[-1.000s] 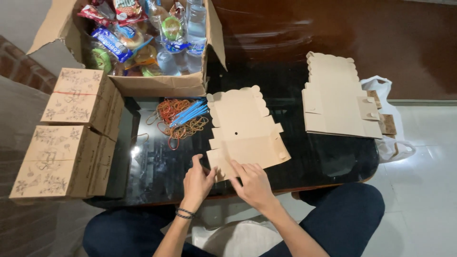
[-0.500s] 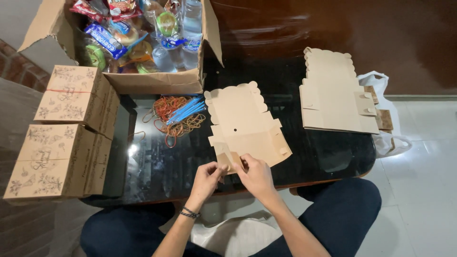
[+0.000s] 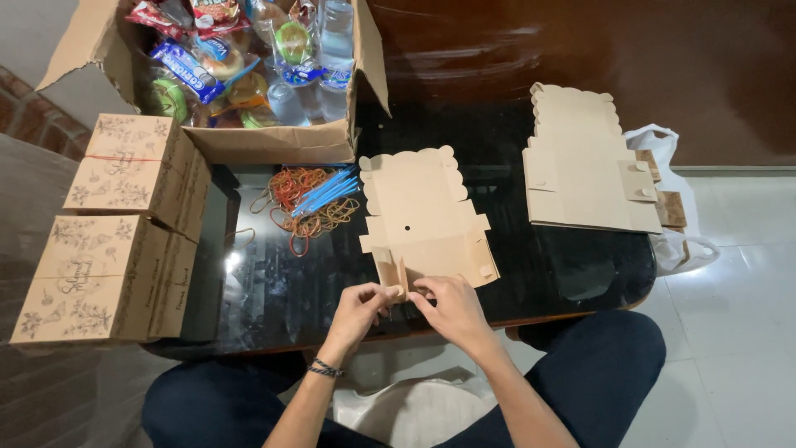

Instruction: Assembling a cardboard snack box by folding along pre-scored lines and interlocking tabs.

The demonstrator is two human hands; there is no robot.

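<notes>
A flat tan cardboard box blank [image 3: 423, 211] with a scalloped far edge lies on the black glass table [image 3: 282, 286]. My left hand [image 3: 361, 305] and my right hand [image 3: 448, 305] meet at its near edge. Both pinch a small flap [image 3: 398, 278] that stands up from the blank's near left corner. The fingertips hide the flap's base.
A pile of rubber bands and blue sticks [image 3: 311, 199] lies left of the blank. Two folded printed boxes [image 3: 124, 224] stand at the far left. An open carton [image 3: 249, 75] holds snacks and water bottles. A stack of flat blanks [image 3: 584, 162] lies at the right, beside a white bag [image 3: 676, 241].
Both hands drew together at the blank's near edge and raised the small flap. The view shifted slightly.
</notes>
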